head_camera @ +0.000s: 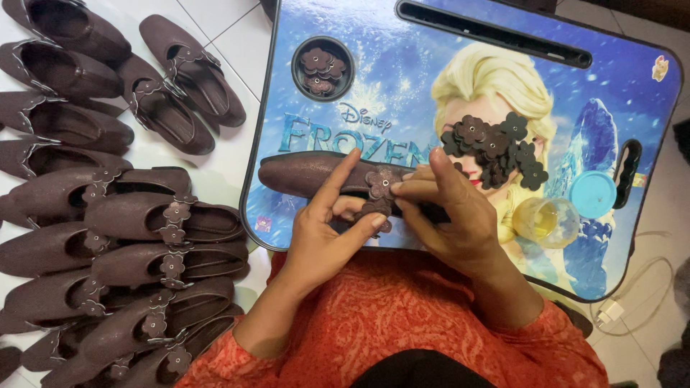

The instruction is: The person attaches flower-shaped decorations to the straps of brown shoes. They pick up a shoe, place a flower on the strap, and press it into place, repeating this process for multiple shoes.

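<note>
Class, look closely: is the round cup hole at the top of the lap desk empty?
No: the round cup hole holds several brown flower pieces lying inside it.

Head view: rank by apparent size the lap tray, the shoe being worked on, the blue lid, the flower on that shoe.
1. Lap tray
2. Brown shoe, partly hidden under both hands
3. Blue lid
4. Flower piece on the shoe, partly covered by fingers; looks a little smaller than the lid
</note>
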`<state>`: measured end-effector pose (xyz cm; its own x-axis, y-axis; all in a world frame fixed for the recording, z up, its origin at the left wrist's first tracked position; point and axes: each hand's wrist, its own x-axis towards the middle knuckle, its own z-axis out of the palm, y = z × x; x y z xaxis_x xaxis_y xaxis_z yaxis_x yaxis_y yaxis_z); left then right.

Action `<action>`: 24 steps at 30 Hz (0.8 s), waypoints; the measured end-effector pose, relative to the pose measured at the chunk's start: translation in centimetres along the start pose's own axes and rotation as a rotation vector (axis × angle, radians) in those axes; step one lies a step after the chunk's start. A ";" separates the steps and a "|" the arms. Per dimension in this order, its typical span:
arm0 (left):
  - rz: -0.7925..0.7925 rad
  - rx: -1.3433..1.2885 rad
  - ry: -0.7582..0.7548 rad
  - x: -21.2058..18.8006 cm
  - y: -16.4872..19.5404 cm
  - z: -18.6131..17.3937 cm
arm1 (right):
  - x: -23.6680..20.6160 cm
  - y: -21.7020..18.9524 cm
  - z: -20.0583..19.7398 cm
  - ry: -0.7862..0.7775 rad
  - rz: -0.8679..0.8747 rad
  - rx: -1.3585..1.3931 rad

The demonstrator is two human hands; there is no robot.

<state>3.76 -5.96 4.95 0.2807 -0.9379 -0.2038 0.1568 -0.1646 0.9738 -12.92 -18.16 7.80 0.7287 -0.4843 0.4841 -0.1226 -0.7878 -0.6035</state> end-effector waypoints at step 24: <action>0.002 -0.069 -0.045 0.3 0.4 -0.1 | -1.0 0.4 0.5 0.022 -0.057 -0.037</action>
<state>4.01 -6.31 5.31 0.2380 -0.9513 -0.1957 0.2215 -0.1430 0.9646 -13.35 -17.83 6.79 0.7203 -0.4459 0.5314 -0.1063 -0.8280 -0.5506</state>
